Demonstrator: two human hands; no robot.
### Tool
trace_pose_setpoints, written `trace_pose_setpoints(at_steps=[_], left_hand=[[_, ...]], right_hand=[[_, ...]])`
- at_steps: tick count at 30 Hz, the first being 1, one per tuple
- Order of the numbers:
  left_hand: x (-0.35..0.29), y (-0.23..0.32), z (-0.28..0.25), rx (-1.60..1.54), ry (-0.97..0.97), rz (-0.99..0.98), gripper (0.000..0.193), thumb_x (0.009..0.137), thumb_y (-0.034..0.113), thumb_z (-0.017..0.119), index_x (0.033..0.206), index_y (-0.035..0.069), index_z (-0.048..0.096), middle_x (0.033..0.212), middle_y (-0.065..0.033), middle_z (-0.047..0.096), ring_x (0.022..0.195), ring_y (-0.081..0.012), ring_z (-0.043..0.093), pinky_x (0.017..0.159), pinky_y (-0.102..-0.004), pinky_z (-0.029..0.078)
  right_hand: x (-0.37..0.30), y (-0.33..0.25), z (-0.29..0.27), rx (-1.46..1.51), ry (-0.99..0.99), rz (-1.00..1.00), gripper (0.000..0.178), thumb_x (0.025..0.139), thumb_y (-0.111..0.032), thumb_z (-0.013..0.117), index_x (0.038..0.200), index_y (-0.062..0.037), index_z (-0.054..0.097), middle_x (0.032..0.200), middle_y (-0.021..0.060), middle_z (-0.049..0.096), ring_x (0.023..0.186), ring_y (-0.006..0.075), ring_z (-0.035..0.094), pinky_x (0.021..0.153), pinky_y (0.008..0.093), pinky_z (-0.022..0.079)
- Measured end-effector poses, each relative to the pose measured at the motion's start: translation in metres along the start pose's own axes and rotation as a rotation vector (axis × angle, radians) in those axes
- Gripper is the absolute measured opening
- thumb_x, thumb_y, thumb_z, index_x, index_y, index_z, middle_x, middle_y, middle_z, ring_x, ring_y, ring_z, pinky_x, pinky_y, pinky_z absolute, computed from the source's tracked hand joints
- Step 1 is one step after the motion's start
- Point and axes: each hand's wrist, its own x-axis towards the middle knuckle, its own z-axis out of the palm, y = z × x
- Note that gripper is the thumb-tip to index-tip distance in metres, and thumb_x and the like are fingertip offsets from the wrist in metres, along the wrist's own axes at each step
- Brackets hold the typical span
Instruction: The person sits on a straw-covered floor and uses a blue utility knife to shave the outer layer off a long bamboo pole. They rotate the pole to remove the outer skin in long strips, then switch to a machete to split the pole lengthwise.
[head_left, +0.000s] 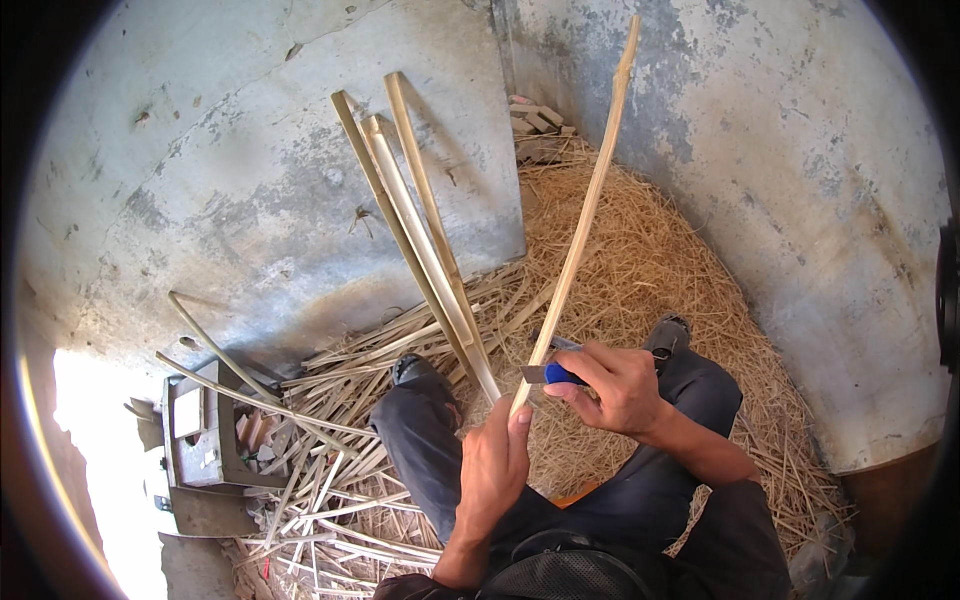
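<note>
At 8 o'clock, a grey box (200,465) is holding broken chunks (258,432). The left hand (493,460) is pinching the lower end of a wooden strip (588,210) pointing toward 1 o'clock; the right hand (618,388), reaching in from 4 o'clock, is clasping a blue-handled knife (563,374) across it.

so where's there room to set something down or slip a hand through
The straw heap between the held strip and right wall looks open, though uneven. A hand could probably pass between the held strip and leaning strips, higher up. Crowded: the scattered strips beside the box, and where left hand, right hand and blue-handled knife cluster.
</note>
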Motion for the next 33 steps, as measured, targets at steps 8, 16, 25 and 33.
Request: trace_pose_setpoints(at_steps=[8,16,25,33], left_hand=[[-0.005,-0.003,0.001,0.028,0.024,0.008,0.024,0.11,0.021,0.051,0.104,-0.001,0.06,0.067,-0.0255,0.058,0.065,-0.0494,0.061,0.057,-0.0523,0.044],[-0.01,-0.006,0.001,0.018,0.028,-0.023,0.024,0.11,0.021,0.052,0.105,-0.001,0.06,0.067,-0.0259,0.058,0.066,-0.0499,0.062,0.057,-0.0524,0.045],[-0.015,-0.01,-0.003,0.056,0.017,-0.041,0.025,0.11,0.022,0.052,0.1,-0.001,0.058,0.066,-0.0266,0.057,0.066,-0.0505,0.061,0.056,-0.0535,0.044],[-0.023,-0.018,-0.004,0.066,0.015,-0.04,0.025,0.109,0.022,0.053,0.098,0.0,0.056,0.067,-0.0268,0.058,0.066,-0.0503,0.062,0.056,-0.0542,0.044]], right_hand=[[0.003,-0.001,-0.003,-0.041,0.012,-0.005,0.029,0.092,-0.035,0.078,0.103,-0.0089,0.072,0.076,0.0042,0.062,0.058,0.0207,0.064,0.05,0.034,0.048],[0.006,0.003,-0.003,-0.072,0.026,-0.01,0.03,0.092,-0.036,0.078,0.103,-0.0091,0.072,0.072,0.0035,0.061,0.056,0.0201,0.063,0.049,0.0336,0.047],[0.007,0.005,-0.001,-0.101,0.031,-0.044,0.03,0.092,-0.038,0.077,0.102,-0.01,0.072,0.071,0.0026,0.06,0.054,0.0187,0.06,0.048,0.0328,0.046],[0.007,0.006,-0.004,-0.119,0.022,-0.037,0.029,0.093,-0.037,0.077,0.1,-0.0096,0.072,0.074,0.003,0.064,0.054,0.0196,0.062,0.048,0.0326,0.047]])
